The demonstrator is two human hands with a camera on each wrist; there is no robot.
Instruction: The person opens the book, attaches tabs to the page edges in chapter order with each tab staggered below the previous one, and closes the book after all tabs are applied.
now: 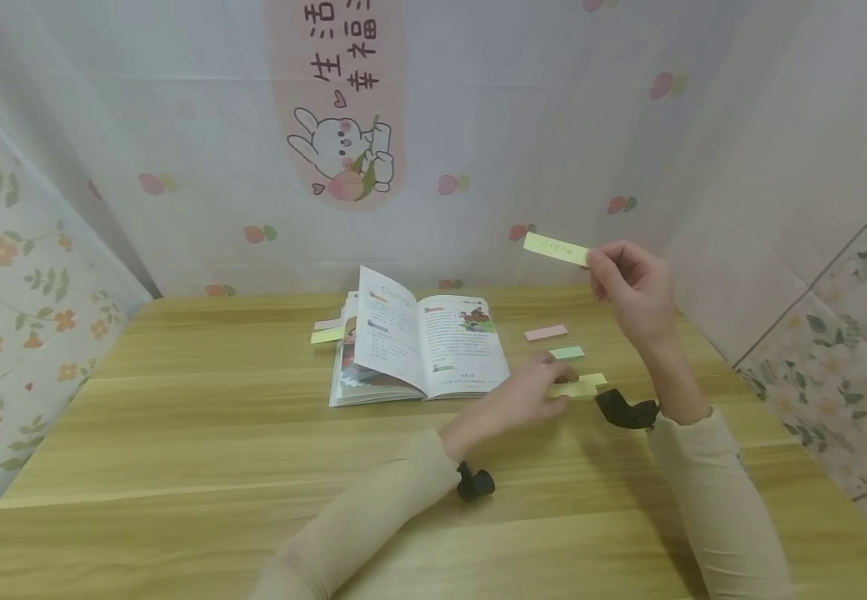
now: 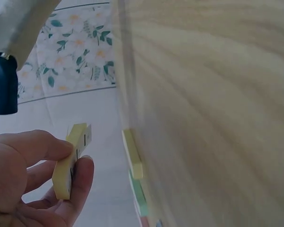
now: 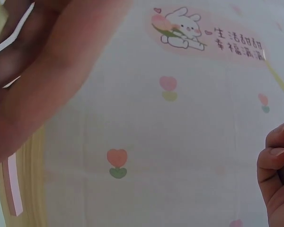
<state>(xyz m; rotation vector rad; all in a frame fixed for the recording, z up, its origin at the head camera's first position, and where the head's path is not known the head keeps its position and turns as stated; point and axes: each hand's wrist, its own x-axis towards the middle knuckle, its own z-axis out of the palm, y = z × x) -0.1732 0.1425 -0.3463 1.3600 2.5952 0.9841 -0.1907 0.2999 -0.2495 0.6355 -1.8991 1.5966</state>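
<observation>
My left hand is low over the table on the right of the book. Between thumb and fingers it pinches a yellow sticky note pad, tilted on edge in the left wrist view. My right hand is raised well above the table, and its thumb and fingertips pinch one end of a single yellow sticky note. Faint handwriting shows on that strip, which points left. In the right wrist view the same strip appears edge-on, above curled fingers.
An open book lies on the wooden table, one leaf lifted, with a yellow tab at its left edge. Beyond my left hand lie a pink pad, a green pad and another yellow pad. A patterned curtain hangs behind.
</observation>
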